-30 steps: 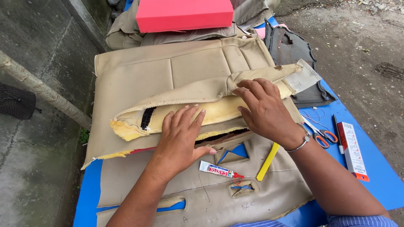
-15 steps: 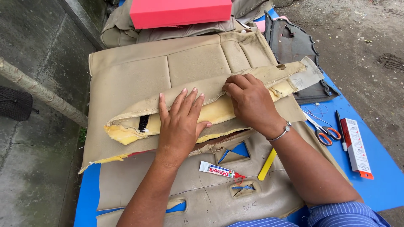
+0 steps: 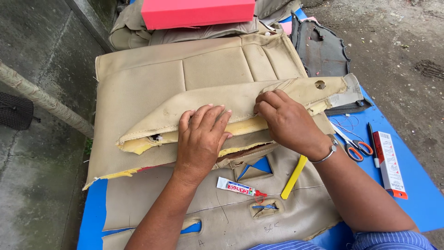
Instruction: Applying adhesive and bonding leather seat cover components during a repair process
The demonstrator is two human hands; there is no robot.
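A tan seat cover [image 3: 185, 78] with yellow foam backing lies across a blue table [image 3: 407, 208]. A long folded flap [image 3: 296, 92] of it runs across the middle, with the foam edge showing beneath. My left hand [image 3: 201, 139] lies flat on the flap, fingers spread. My right hand [image 3: 286, 122] presses the flap's edge with curled fingers, a metal bracelet on its wrist. Below the hands, on a tan piece with cut-outs [image 3: 222, 213], lie a small white glue tube with a red cap [image 3: 239, 187] and a yellow stick [image 3: 294, 177].
Orange-handled scissors [image 3: 354, 146], a pen [image 3: 372, 146] and a white and red box [image 3: 390, 164] lie on the table at right. A pink box [image 3: 199, 11] rests on more tan covers at the back. A dark grey panel [image 3: 321, 48] sits back right. Concrete ground surrounds the table.
The flap has been folded down further over the yellow foam, hiding most of it. Both hands have shifted up along the flap's edge, and the view has moved slightly.
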